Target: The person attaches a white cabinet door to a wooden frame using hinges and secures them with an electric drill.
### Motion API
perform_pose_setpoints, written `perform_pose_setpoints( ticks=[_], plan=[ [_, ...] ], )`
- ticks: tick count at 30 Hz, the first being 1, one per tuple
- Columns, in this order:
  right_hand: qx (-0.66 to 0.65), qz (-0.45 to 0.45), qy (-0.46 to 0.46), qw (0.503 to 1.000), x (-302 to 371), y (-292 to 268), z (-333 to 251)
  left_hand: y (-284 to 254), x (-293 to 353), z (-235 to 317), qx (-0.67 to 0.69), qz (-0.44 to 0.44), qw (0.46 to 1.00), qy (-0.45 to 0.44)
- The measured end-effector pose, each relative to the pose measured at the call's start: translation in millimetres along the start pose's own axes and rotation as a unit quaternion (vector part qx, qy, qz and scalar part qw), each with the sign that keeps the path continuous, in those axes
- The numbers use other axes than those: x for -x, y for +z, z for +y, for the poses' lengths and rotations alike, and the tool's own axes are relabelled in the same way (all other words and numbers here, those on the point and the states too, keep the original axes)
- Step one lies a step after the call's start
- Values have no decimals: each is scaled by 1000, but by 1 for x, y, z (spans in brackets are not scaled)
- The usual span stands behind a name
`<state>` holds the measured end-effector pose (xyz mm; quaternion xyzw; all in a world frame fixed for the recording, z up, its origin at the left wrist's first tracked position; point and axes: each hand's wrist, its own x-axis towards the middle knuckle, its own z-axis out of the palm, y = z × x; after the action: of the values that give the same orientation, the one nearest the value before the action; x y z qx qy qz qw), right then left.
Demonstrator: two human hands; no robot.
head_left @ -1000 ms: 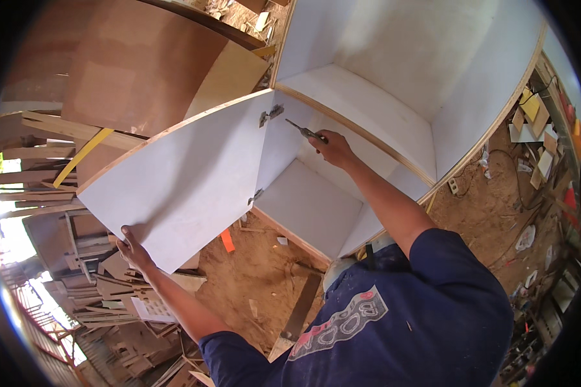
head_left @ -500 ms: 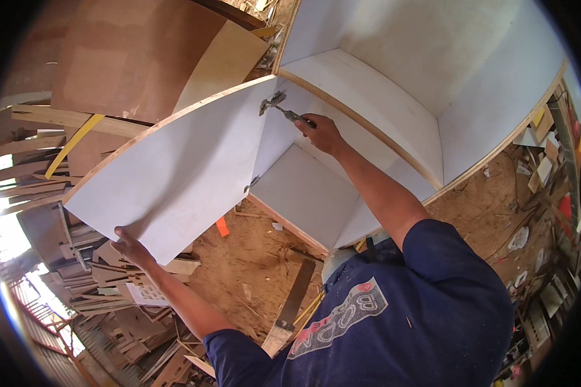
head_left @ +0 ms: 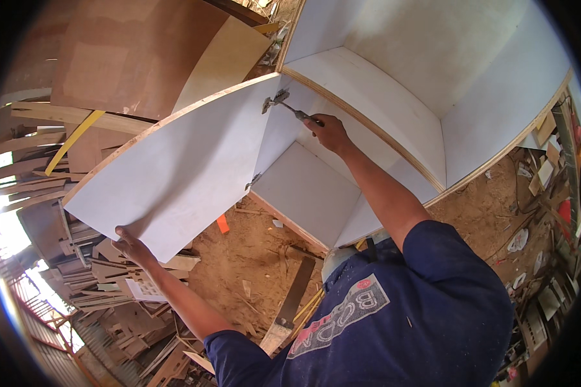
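Note:
My right hand (head_left: 330, 133) is closed round the handle of a screwdriver (head_left: 301, 115). The tool's tip meets the upper metal hinge (head_left: 275, 100), which joins a white cabinet door (head_left: 174, 168) to the white cabinet (head_left: 394, 109). Lower on the same edge sits a second hinge (head_left: 253, 182). At the door's outer lower corner, my left hand (head_left: 134, 246) grips the panel, thumb on its white face and the other fingers out of sight behind it. The door stands swung out to the left of the cabinet opening.
Brown plywood sheets (head_left: 129, 58) lean behind the door. Stacked wood offcuts (head_left: 110, 277) fill the left side, with a yellow strip (head_left: 74, 143) among them. A dark board (head_left: 295, 290) lies on the sandy floor (head_left: 232, 284) near me. More scraps (head_left: 543, 171) lie at the right.
The cabinet and door have shifted very slightly in the view. My right hand stays at the upper hinge with the screwdriver, its wrist slightly turned; my left hand still holds the door.

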<state>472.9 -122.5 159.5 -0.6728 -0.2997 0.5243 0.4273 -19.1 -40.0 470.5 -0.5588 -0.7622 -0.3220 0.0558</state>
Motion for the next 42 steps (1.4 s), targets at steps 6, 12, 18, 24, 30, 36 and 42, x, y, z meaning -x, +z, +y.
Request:
perform_pose_setpoints(
  ticks=[6,12,18,24,30,36,42],
  plan=[
    [20,9,7,1000,-12,-2,16,1,-1,-2,4,3,1000,-14],
    [18,17,30,999,-17,-7,25,1,-1,-4,2,-2,1000,-14],
    [34,25,-1,999,-29,-6,30,2,-1,-1,0,-7,1000,-17],
    [27,12,31,999,-28,-8,24,3,-3,-5,0,1,1000,-13],
    [27,2,23,999,-11,-7,12,4,0,-7,-7,19,1000,-17],
    [17,2,24,1000,-13,-5,14,3,-3,-4,-12,-4,1000,-23],
    [3,4,26,1000,-15,-3,18,5,-5,-13,-2,23,1000,-10]
  ],
)
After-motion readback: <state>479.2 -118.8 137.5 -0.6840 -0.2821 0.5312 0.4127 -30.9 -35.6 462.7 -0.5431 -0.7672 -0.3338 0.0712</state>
